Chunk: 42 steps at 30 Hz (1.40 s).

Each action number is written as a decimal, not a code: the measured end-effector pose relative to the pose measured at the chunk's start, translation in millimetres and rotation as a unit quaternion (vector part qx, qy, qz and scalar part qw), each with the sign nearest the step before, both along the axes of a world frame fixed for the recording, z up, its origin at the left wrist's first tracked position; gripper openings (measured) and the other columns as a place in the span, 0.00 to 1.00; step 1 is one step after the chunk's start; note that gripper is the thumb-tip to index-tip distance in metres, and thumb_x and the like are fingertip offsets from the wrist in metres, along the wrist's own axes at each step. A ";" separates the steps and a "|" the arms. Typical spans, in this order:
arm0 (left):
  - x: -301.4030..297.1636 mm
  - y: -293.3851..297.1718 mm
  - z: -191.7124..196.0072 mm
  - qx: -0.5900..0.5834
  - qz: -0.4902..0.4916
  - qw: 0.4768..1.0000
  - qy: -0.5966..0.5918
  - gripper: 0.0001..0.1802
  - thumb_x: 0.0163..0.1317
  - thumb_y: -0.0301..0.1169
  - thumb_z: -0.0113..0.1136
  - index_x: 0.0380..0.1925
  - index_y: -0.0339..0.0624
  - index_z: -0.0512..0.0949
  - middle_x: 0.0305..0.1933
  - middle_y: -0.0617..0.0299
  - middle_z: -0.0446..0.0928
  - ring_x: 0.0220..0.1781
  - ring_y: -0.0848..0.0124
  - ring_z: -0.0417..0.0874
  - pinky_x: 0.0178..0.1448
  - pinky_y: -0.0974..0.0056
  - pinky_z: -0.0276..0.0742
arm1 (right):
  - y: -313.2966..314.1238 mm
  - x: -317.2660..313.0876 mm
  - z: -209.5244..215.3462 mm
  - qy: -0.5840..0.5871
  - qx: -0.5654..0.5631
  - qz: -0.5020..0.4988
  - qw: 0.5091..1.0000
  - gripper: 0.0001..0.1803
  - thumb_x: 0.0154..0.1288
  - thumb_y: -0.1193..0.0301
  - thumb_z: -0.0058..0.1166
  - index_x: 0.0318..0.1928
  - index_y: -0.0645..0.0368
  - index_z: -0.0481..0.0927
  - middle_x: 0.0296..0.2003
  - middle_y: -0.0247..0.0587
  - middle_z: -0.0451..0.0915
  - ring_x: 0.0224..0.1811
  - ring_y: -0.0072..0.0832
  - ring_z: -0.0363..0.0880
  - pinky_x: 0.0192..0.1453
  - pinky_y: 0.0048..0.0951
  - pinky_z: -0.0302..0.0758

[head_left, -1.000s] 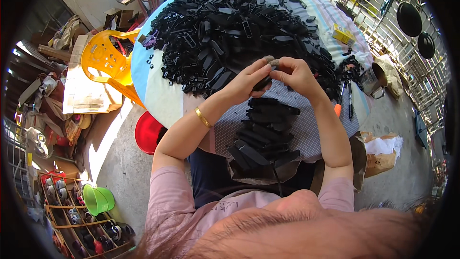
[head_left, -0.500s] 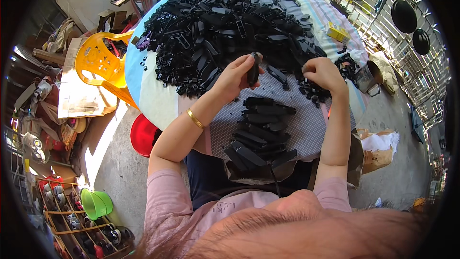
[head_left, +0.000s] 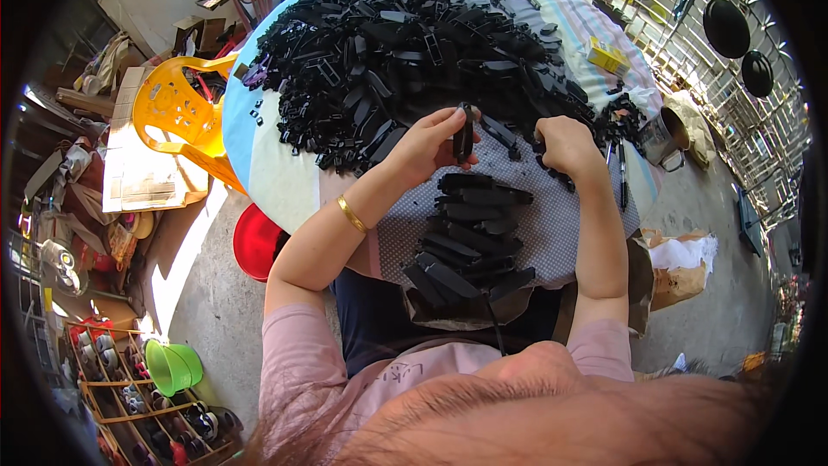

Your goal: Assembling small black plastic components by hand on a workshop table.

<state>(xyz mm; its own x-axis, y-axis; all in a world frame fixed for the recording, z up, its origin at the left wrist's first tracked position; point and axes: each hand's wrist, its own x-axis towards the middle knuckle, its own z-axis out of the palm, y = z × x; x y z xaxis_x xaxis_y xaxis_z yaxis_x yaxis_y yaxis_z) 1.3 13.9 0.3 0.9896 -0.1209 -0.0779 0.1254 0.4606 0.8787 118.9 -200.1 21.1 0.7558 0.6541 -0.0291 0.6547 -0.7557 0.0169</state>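
Note:
My left hand (head_left: 429,145) grips a long, narrow black plastic piece (head_left: 466,136) upright between thumb and fingers, above the dotted cloth. To its right, my right hand (head_left: 569,147) is closed, with its fingers curled down at the edge of some small black parts (head_left: 554,171). Whatever it may hold is hidden. Between the hands another long black piece (head_left: 500,136) lies on the cloth. Nearer to me is a stack of similar long black pieces (head_left: 466,229), laid in overlapping rows.
A large heap of black plastic parts (head_left: 371,60) covers the far part of the round table (head_left: 267,129). At the right are a pen (head_left: 623,177), a metal mug (head_left: 662,134) and a yellow box (head_left: 608,56). A yellow chair (head_left: 185,112) and red bucket (head_left: 256,246) stand left.
My right hand has shifted left and slightly down, and the pen beside its wrist has come into sight. My left hand has moved slightly right and down, still holding the black piece.

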 end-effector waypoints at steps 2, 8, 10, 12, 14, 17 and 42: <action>0.5 1.2 -0.4 -0.015 0.003 1.000 0.001 0.19 0.67 0.41 0.44 0.51 0.40 0.68 0.36 0.56 0.74 0.31 0.65 0.80 0.35 0.64 0.78 | 2.2 -2.7 7.8 0.019 0.062 0.008 0.998 0.14 0.42 0.75 0.55 0.35 0.58 0.79 0.31 0.44 0.79 0.37 0.40 0.78 0.41 0.36 0.74; 3.5 -0.9 -2.0 -0.045 0.004 0.999 -0.001 0.18 0.68 0.40 0.43 0.51 0.40 0.68 0.36 0.56 0.73 0.33 0.61 0.80 0.38 0.61 0.79 | 5.7 -3.6 13.4 0.258 0.376 0.135 0.880 0.17 0.53 0.80 0.48 0.46 0.66 0.74 0.27 0.31 0.72 0.28 0.15 0.73 0.28 0.19 0.71; 0.2 1.2 -3.6 -0.047 0.001 0.999 0.005 0.18 0.68 0.40 0.42 0.50 0.39 0.68 0.37 0.55 0.73 0.34 0.60 0.80 0.39 0.60 0.79 | 21.3 -10.3 7.2 0.402 0.439 0.144 0.790 0.14 0.58 0.80 0.46 0.46 0.65 0.74 0.28 0.31 0.73 0.28 0.15 0.73 0.28 0.17 0.72; 1.3 0.6 -5.6 -0.044 0.002 0.999 0.009 0.18 0.68 0.39 0.41 0.50 0.40 0.67 0.38 0.56 0.74 0.35 0.61 0.81 0.40 0.60 0.79 | 31.9 -23.5 13.2 0.406 0.451 0.117 0.786 0.12 0.61 0.78 0.46 0.46 0.64 0.73 0.29 0.31 0.74 0.26 0.14 0.73 0.29 0.16 0.73; 2.2 -1.4 -5.8 -0.041 0.003 0.999 0.013 0.17 0.69 0.39 0.40 0.50 0.40 0.67 0.39 0.56 0.75 0.35 0.61 0.81 0.40 0.60 0.79 | 35.6 -25.7 11.7 0.372 0.465 0.104 0.796 0.10 0.62 0.77 0.49 0.44 0.64 0.74 0.29 0.30 0.75 0.24 0.13 0.72 0.28 0.16 0.72; 3.3 -3.4 -5.4 -0.047 0.016 0.999 0.018 0.18 0.68 0.40 0.42 0.50 0.40 0.67 0.39 0.56 0.73 0.36 0.58 0.81 0.42 0.58 0.79 | 40.9 -17.2 -8.5 0.290 0.518 0.133 0.794 0.09 0.61 0.75 0.52 0.43 0.62 0.74 0.29 0.29 0.75 0.23 0.12 0.70 0.27 0.14 0.69; 0.0 -6.1 -1.4 -0.024 0.080 0.996 -0.005 0.19 0.65 0.41 0.48 0.46 0.37 0.69 0.36 0.58 0.76 0.32 0.63 0.82 0.37 0.63 0.81 | 52.4 -57.3 1.1 0.039 0.565 0.156 0.809 0.14 0.54 0.77 0.57 0.42 0.63 0.72 0.32 0.47 0.81 0.35 0.33 0.82 0.37 0.26 0.77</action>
<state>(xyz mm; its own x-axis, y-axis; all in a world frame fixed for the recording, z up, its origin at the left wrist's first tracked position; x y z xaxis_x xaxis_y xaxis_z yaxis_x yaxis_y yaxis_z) 1.4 7.8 -1.1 0.9972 0.0350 -0.0662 0.0386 0.5161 0.8557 61.6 -147.7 22.2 0.5738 0.4552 0.6809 0.7819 -0.0572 -0.6207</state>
